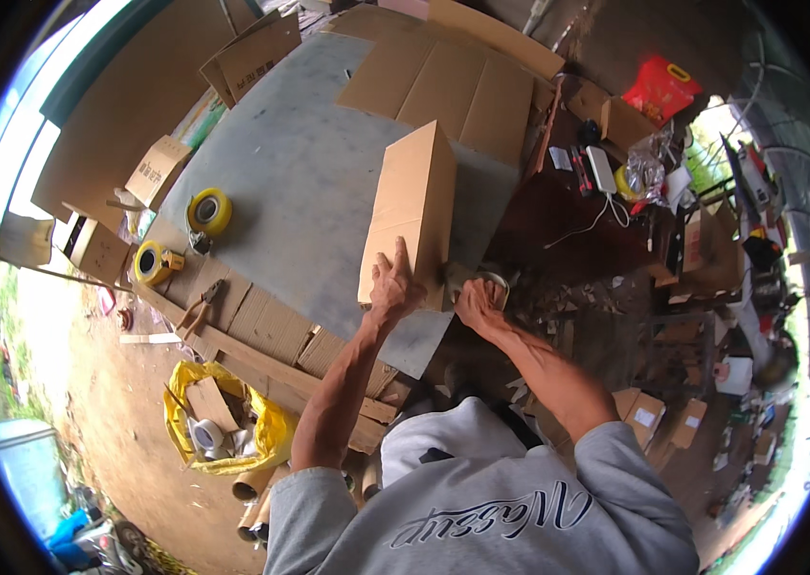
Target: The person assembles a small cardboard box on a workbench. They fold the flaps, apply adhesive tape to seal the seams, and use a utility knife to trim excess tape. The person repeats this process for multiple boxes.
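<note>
The left hand [393,285] rests with fingers spread over the near part of the upper face of a long brown carton [403,206], pressing rather than wrapped round it, while the right hand [481,303] is curled on a round roll [505,286], its underside hidden. The carton lies on the grey tabletop [280,163], its long axis running away from the person, the far end leaning slightly right. Past that end lies flattened cardboard [438,91]; two yellow tape rolls [209,212] sit well apart on the left, with pliers [201,309] nearer the edge. To the right stands a dark side table [534,216] bearing a white power strip [601,170]. Most of the carton extends beyond the left fingers, and the right hand is just beside its near right corner
</note>
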`<state>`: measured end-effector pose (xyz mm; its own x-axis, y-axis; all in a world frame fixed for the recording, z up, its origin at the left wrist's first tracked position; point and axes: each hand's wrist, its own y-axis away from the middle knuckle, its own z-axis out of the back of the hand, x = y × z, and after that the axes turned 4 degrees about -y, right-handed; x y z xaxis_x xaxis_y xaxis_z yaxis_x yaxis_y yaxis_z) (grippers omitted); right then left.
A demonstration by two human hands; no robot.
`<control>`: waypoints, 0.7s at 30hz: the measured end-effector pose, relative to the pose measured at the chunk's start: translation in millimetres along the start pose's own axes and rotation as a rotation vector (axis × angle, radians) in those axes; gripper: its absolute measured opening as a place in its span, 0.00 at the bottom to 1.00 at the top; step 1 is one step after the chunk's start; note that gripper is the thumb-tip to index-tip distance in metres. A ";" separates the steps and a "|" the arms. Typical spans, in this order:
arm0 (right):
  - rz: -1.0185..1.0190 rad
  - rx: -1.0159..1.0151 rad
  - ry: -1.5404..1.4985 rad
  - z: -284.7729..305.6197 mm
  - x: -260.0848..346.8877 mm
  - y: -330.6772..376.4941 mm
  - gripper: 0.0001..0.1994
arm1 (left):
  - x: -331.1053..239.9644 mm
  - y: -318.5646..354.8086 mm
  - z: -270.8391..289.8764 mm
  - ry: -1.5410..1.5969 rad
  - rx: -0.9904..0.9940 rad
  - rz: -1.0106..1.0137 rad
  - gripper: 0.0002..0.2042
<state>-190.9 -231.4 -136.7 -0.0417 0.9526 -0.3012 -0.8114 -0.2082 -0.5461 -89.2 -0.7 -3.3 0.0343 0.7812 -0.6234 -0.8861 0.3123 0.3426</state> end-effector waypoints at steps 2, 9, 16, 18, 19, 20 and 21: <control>0.150 0.473 0.227 -34.7 -40.8 11.8 0.13 | -3.5 -3.5 -9.8 0.017 0.006 -0.049 0.55; -0.988 0.793 -0.562 70.7 -90.8 -82.3 0.29 | 62.0 29.1 -62.5 0.635 -0.716 0.114 0.38; -1.307 0.701 -1.485 89.0 -76.2 -54.6 0.24 | 112.9 -29.9 -79.1 1.926 -0.501 0.913 0.14; -1.230 0.749 -1.494 90.6 -81.8 -50.8 0.25 | 80.7 -36.9 -59.6 2.057 -0.653 0.930 0.15; -1.187 0.734 -1.554 99.7 -74.9 -64.7 0.26 | 97.3 -35.1 -57.1 2.060 -0.732 0.792 0.15; -1.145 0.715 -1.631 115.1 -74.6 -75.5 0.27 | 97.3 -27.4 -55.0 1.945 -0.797 0.642 0.14; -1.116 0.756 -1.641 118.6 -87.5 -70.4 0.28 | 75.6 -17.0 -43.7 1.770 -0.833 0.621 0.12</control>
<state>-199.2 -273.9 20.8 0.4998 -0.0533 0.8645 -0.8518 0.1503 0.5018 -91.7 29.5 -87.0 -0.2281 -0.7598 -0.6088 -0.5704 -0.4025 0.7160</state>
